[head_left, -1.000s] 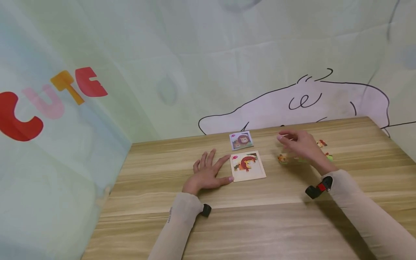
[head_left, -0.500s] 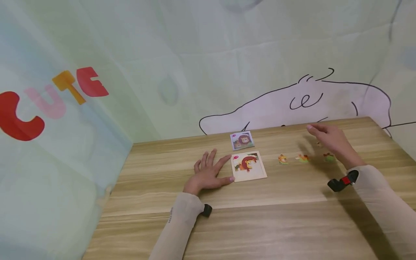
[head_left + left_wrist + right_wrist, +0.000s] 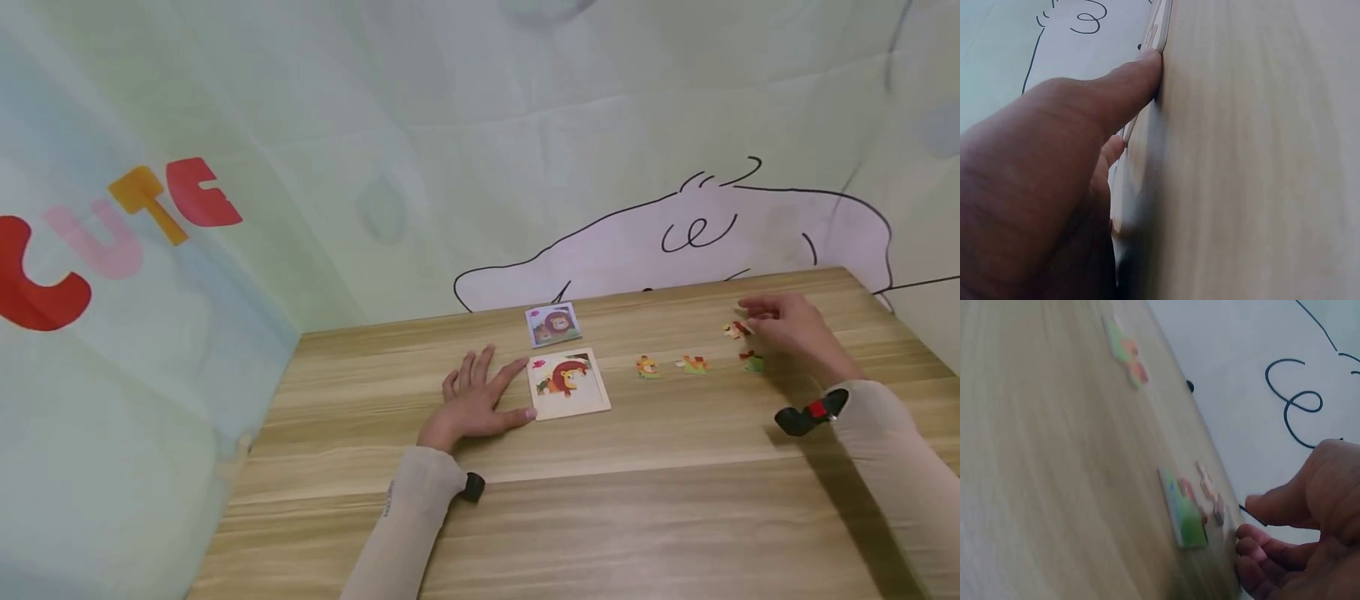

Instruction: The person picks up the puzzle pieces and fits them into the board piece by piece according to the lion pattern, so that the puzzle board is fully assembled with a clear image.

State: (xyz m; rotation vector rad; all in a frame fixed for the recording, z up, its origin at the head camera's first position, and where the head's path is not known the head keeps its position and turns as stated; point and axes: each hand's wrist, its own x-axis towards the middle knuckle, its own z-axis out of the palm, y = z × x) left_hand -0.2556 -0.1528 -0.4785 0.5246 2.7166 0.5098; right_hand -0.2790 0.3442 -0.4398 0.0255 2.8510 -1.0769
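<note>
1. Red-marked puzzle piece lies on the counter at the right grip's nine o'clock; that grip is loose, empty.
2. Left grip, splayed, touches the board's nine-o'clock edge.
3. I judge the piece light, stiff; pinch opposite edges.

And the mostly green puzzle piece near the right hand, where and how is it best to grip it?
Probably pinch the green puzzle piece by two opposite edges, coming from above and the right. It lies flat and thin on the table, so its edges offer the hold; the right hand is on that side.
</note>
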